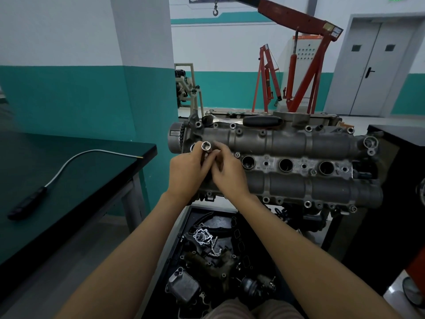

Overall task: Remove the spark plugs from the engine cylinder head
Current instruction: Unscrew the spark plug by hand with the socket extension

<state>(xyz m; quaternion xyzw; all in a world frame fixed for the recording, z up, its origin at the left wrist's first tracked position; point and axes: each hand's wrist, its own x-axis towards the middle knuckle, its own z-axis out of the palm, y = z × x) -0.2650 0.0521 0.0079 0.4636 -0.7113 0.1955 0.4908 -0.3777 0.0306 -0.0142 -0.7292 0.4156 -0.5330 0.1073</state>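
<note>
Teal-and-white workshop walls surround me, with a red engine hoist (296, 72) and grey double doors (377, 67) at the back of the room. Only one view is given, looking down from my head past both forearms. Ahead, at about waist height, sits the engine cylinder head (287, 162), a long grey casting with a row of round plug wells (286, 164) along its middle; whether plugs remain down inside them is too dark to tell. My left hand (186, 171) is curled around a shiny metal socket (205, 147), its open end tilted up toward me, over the leftmost well. My right hand (230, 171) meets it, fingertips pinching at the socket's lower part; what they hold there is hidden. I judge I am handling the socket at the first well, either fitting it or drawing a plug out of it. Next, a steady straight pull or push along the well looks needed. A ratchet handle (262, 121) rests on the far side of the head. To my left, a dark table (96, 180) carries a flexible pick-up tool (46, 187). Below, a black tray (181, 238) holds loose engine parts (207, 261).
</note>
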